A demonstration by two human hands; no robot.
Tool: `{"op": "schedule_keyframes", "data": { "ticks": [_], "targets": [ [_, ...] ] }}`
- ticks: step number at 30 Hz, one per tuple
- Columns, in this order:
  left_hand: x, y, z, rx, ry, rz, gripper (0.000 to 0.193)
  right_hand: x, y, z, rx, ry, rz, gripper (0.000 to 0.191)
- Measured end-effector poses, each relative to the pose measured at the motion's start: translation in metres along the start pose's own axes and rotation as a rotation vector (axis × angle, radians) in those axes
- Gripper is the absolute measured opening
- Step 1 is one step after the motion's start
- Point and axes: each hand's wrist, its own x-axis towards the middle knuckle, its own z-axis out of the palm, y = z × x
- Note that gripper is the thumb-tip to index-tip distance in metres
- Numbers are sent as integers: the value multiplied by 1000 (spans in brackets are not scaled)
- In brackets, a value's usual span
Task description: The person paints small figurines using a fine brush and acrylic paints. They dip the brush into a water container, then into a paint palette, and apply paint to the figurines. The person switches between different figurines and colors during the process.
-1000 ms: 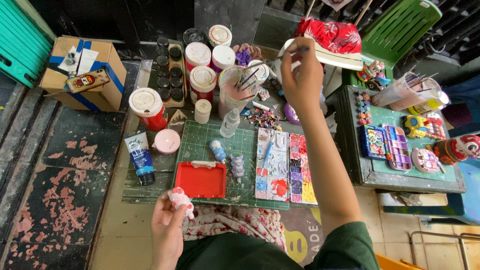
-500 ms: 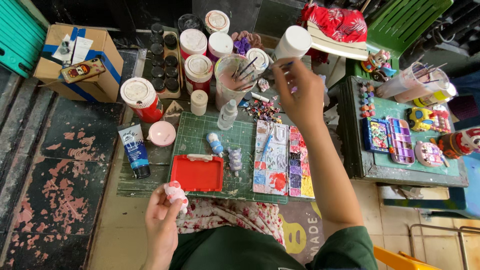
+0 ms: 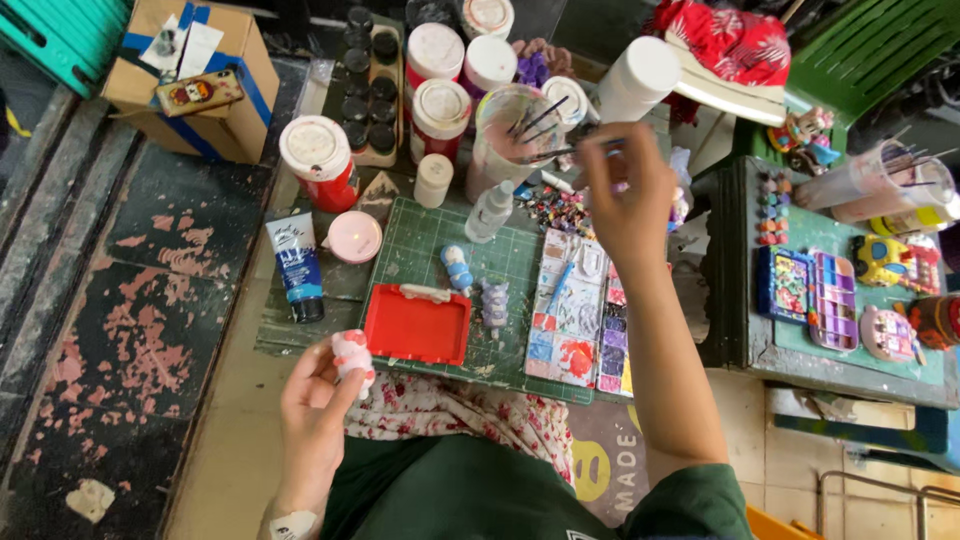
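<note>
My left hand (image 3: 315,415) holds a small white and pink figurine (image 3: 352,357) near my lap, just left of the red tray (image 3: 418,325). My right hand (image 3: 628,195) is raised over the paint palette (image 3: 582,315) and pinches a thin paintbrush (image 3: 560,153), whose tip points left toward the clear cup (image 3: 510,135) full of brushes. Two small unpainted-looking figurines (image 3: 458,268) (image 3: 495,302) stand on the green cutting mat (image 3: 425,245).
White-lidded paint jars (image 3: 440,115) and a red jar (image 3: 318,165) crowd the back. A blue paint tube (image 3: 297,268) and pink round lid (image 3: 354,237) lie left. A cardboard box (image 3: 195,85) sits far left; a side table (image 3: 840,300) with palettes and toys stands right.
My right hand has come down and toward me from the far white jar, now holding a brush near the cup. My left hand with the figurine has stayed near my lap.
</note>
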Motion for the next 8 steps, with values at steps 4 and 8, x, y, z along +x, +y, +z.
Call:
{"op": "schedule_keyframes", "data": {
  "ticks": [4, 8],
  "targets": [
    [-2, 2, 12, -23, -62, 18, 47, -10, 17, 0, 312, 200, 1, 8],
    [-4, 9, 17, -16, -85, 17, 46, -16, 35, -13, 420, 271, 60, 7]
  ]
}}
